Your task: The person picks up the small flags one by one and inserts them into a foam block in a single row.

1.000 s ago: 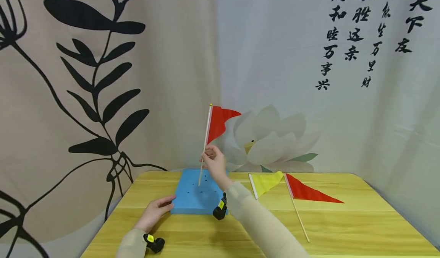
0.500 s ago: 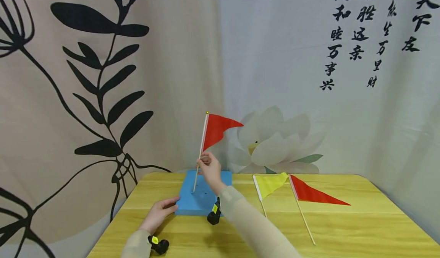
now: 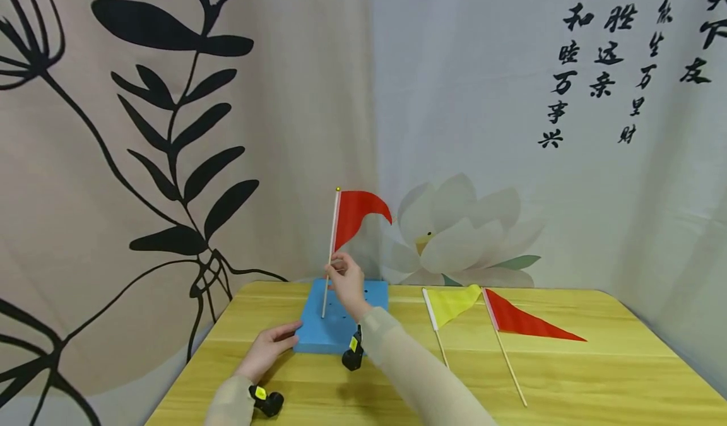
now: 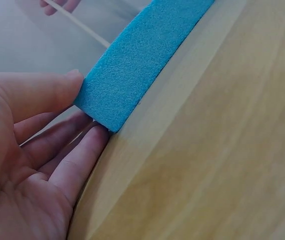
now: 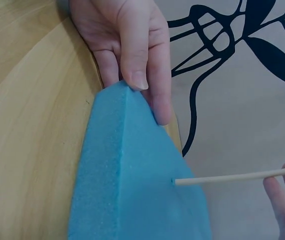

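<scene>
The right hand [image 3: 346, 282] pinches the thin stick [image 3: 327, 268] of the red flag [image 3: 354, 214]; it looks light and breakable, so low hold is best. The left hand [image 3: 267, 349], fingers spread, steadies the soft foam [image 3: 318, 337].

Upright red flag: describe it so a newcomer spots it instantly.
On the yellow wooden table, find the blue foam block near the far left edge. The red flag stands upright with its stick in the block, pinched by the right hand; the other flags lie flat.
</scene>
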The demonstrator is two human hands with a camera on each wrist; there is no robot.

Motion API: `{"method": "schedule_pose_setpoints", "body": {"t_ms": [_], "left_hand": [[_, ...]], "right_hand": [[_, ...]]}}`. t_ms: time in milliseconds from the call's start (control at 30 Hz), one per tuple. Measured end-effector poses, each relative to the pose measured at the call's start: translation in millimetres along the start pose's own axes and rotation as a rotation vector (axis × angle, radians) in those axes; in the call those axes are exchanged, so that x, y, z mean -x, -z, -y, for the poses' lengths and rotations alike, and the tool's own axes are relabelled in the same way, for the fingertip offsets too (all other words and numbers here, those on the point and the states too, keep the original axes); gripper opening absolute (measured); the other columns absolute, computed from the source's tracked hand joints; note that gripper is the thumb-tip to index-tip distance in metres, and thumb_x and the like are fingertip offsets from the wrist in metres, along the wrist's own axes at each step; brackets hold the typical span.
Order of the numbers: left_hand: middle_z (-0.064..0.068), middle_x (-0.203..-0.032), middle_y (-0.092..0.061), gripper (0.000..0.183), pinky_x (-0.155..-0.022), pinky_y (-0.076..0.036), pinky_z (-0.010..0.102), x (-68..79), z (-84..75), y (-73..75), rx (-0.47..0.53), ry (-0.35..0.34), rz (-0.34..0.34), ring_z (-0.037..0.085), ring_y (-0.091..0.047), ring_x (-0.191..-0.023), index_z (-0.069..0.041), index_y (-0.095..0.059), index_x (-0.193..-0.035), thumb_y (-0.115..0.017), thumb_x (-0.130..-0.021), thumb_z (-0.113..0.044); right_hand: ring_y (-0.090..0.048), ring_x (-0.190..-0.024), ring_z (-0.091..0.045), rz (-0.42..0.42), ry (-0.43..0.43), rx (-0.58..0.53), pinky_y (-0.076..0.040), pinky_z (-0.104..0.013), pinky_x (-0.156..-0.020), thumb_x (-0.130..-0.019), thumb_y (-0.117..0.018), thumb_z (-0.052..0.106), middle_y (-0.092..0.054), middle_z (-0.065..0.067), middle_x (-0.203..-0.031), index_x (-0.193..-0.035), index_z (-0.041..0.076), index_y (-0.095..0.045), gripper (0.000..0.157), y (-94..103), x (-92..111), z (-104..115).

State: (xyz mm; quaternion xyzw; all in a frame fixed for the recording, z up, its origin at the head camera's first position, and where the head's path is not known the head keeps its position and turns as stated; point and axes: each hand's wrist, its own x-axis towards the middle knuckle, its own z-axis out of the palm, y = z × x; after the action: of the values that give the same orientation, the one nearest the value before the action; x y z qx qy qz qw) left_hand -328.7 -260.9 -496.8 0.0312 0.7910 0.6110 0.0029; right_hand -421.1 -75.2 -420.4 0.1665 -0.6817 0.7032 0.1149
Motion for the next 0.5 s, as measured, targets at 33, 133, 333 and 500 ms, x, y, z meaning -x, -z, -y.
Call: {"method": "schedule_pose_setpoints", "body": {"t_ms": [33, 133, 333, 500], "left_hand": [[0.019, -0.141, -0.050, 0.045, -0.104, -0.042, 0.047, -0.1, 0.2, 0.2, 0.002, 0.002, -0.002, 0.037, -0.045, -0.129, 0.001, -0.055, -0.136, -0.064, -0.095, -0.017], [0.019, -0.140, -0.050, 0.045, -0.104, -0.042, 0.047, -0.2, -0.1, 0.6, 0.002, 0.006, -0.004, 0.037, -0.045, -0.130, 0.001, -0.056, -0.135, -0.064, -0.095, -0.017], [0.020, -0.141, -0.049, 0.046, -0.103, -0.043, 0.047, 0.0, -0.1, 1.9, -0.010, -0.004, 0.006, 0.038, -0.045, -0.129, 0.001, -0.055, -0.136, -0.064, -0.095, -0.019], [0.020, -0.140, -0.050, 0.046, -0.103, -0.044, 0.047, 0.0, 1.2, 1.9, -0.012, -0.005, 0.002, 0.037, -0.046, -0.129, 0.001, -0.056, -0.135, -0.064, -0.095, -0.019]], "right_hand": [[-0.068, -0.080, -0.030, -0.001, -0.004, 0.004, -0.060, -0.039, -0.062, -0.094, -0.065, 0.010, -0.066, -0.015, -0.092, -0.108, 0.012, -0.061, 0.014, -0.4, 0.1, 0.0], [-0.068, -0.082, -0.032, -0.002, -0.015, 0.008, -0.060, -0.037, -0.062, -0.094, -0.065, 0.012, -0.066, -0.012, -0.091, -0.107, 0.014, -0.062, 0.013, -0.6, 0.1, -0.7], [-0.065, -0.088, -0.040, 0.010, -0.016, 0.003, -0.060, -0.036, -0.063, -0.095, -0.063, 0.012, -0.065, -0.014, -0.091, -0.108, 0.013, -0.061, 0.013, -1.0, 0.1, -2.6], [-0.065, -0.088, -0.039, 0.017, -0.022, 0.015, -0.061, -0.036, -0.064, -0.095, -0.065, 0.012, -0.068, -0.014, -0.091, -0.108, 0.010, -0.062, 0.014, -3.8, 1.9, -7.9]]}}
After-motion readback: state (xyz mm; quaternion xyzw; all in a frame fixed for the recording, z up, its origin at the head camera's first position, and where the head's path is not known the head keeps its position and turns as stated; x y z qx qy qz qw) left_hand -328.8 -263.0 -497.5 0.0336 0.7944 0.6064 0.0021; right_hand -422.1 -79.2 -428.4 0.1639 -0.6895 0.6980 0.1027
